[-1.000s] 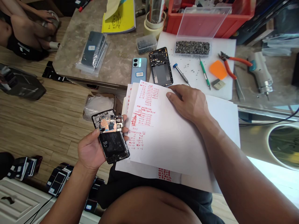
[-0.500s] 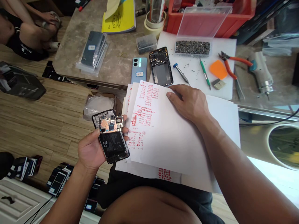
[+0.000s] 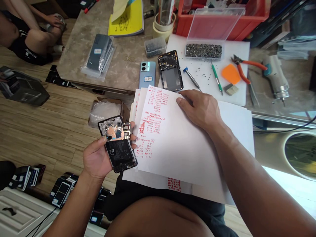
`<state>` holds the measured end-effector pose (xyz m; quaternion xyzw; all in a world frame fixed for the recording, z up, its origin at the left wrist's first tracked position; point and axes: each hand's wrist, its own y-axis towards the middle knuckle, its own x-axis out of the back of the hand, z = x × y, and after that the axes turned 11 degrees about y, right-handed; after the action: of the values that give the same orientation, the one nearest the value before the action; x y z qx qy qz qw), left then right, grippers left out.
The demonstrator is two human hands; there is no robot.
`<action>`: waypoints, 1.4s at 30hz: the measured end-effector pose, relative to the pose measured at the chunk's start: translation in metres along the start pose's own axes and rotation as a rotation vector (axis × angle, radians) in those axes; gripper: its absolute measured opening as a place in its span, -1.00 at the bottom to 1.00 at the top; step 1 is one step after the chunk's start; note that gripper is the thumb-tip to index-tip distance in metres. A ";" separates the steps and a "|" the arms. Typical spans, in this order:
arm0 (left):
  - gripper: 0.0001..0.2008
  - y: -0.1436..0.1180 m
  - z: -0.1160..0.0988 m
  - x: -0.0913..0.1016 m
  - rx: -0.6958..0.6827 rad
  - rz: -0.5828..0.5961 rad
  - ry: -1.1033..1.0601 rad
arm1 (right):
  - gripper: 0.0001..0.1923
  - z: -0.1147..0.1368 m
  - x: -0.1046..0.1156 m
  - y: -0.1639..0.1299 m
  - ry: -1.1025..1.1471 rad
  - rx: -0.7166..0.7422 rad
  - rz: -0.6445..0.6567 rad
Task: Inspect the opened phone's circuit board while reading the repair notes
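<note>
"How are the hands?"
"The left hand [image 3: 97, 158] is half closed around an opened phone [image 3: 122, 154], at the left edge of the papers [image 3: 182, 141]; the right hand [image 3: 202, 107], partly curled, holds the papers' far edge."
"The phone's look?"
"Black, copper-toned board [image 3: 116, 132] lying across it."
"Its direction?"
"Long axis slanting upper left to lower right, board end farther away."
</note>
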<state>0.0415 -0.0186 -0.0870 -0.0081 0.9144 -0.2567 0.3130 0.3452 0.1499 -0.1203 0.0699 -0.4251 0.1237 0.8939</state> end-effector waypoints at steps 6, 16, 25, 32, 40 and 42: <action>-0.57 0.000 -0.001 -0.001 -0.003 0.006 -0.001 | -0.51 0.000 0.000 0.000 0.006 0.004 0.001; -0.63 0.001 0.000 -0.001 -0.011 0.018 -0.021 | -0.50 -0.002 -0.002 0.001 0.000 0.012 -0.015; -0.47 0.001 0.001 0.003 -0.005 0.040 -0.008 | -0.50 0.000 0.000 0.001 -0.007 -0.002 0.000; -0.46 0.001 0.001 0.002 0.006 0.034 -0.007 | -0.49 0.000 -0.001 0.000 -0.013 -0.007 0.002; -0.46 0.001 0.002 0.003 -0.008 0.043 -0.008 | -0.49 0.000 0.000 0.001 -0.009 -0.006 0.004; -0.46 0.002 0.002 0.004 -0.007 0.038 -0.004 | -0.49 0.000 0.000 0.000 -0.010 -0.006 0.000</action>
<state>0.0397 -0.0188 -0.0916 0.0074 0.9146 -0.2476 0.3197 0.3447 0.1503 -0.1205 0.0676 -0.4299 0.1222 0.8920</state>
